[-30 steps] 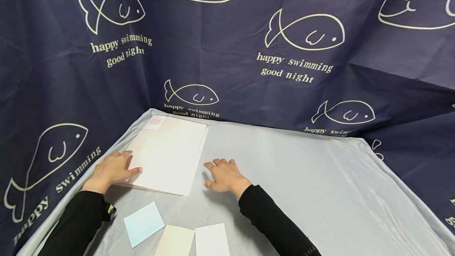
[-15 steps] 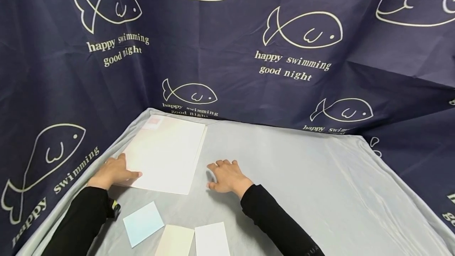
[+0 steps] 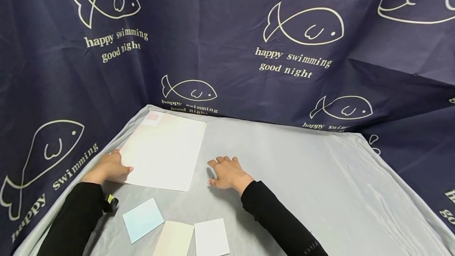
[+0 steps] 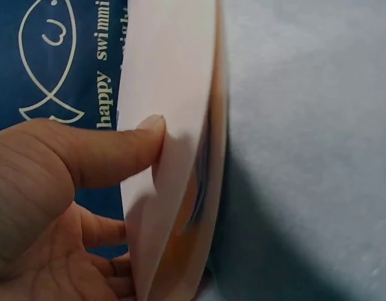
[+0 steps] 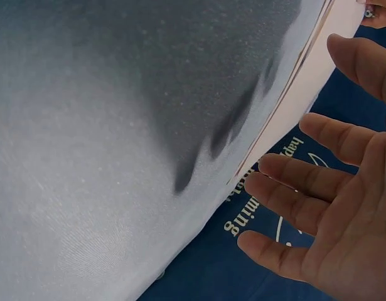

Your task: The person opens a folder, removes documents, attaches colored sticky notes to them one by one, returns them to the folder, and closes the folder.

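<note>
A large pale pink-white folder (image 3: 163,149) lies flat at the back left, with a small pink label (image 3: 153,118) at its far left corner. My left hand (image 3: 110,166) grips its left side. In the left wrist view the thumb (image 4: 127,150) presses on the folder's cover (image 4: 171,69), while the other fingers lie along its edge. The folder gapes at its near side, showing layers inside. To the right of the folder, apart from it, my right hand (image 3: 227,172) hovers over the cloth with fingers spread and nothing in it; in the right wrist view its palm (image 5: 362,219) shows.
Near the front lie a light blue card (image 3: 143,219), a cream booklet (image 3: 174,238) and a white pad (image 3: 212,237). A grey cloth (image 3: 302,185) covers the table. Dark blue fish-print curtains (image 3: 234,42) rise behind and at both sides.
The folder's lower layer, which stuck out along the right edge, now lines up with the cover. My left hand has shifted slightly left, and my right hand slightly right, away from the folder.
</note>
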Available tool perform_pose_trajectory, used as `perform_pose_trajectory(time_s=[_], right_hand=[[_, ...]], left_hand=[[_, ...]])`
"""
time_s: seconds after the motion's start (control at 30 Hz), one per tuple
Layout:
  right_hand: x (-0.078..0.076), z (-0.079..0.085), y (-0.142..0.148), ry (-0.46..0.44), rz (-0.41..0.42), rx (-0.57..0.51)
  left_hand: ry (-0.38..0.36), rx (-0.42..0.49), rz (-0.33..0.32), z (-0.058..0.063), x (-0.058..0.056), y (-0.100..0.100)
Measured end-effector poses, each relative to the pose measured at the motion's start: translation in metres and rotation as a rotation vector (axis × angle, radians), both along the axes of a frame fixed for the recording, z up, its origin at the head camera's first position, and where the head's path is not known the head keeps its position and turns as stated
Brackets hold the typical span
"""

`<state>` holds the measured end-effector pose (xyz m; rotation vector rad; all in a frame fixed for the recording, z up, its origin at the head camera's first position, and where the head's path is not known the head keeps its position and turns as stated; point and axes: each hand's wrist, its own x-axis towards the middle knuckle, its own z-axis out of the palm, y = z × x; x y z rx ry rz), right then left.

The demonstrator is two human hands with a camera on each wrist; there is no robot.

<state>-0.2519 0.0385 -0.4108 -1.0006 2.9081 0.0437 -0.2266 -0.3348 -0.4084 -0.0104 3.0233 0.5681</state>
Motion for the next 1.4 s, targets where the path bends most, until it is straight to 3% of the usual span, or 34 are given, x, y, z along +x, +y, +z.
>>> perform_pose_trajectory(time_s=[0.57,0.83,0.93,1.13,1.23,1.4], right_hand=[[0.001,0.006,0.005,-0.008,-0.003,0.008],[0.002,0.006,0.007,-0.011,-0.009,0.003],[0.002,0.007,0.008,-0.009,-0.01,0.001],[0.0,0.015,0.013,0.004,-0.017,-0.032],[-0.001,0.022,0.018,0.012,-0.023,-0.061],[-0.004,0.031,0.031,0.034,-0.028,-0.112]], left_hand=[[0.046,0.128,-0.101,-0.005,0.005,-0.001],[0.009,0.21,-0.092,-0.003,0.007,0.001],[-0.001,0.284,-0.099,-0.004,0.008,0.0],[0.007,0.525,-0.152,-0.005,0.01,-0.003],[-0.006,0.582,-0.154,-0.004,0.012,0.001],[-0.038,0.603,-0.133,-0.001,0.016,0.013]])
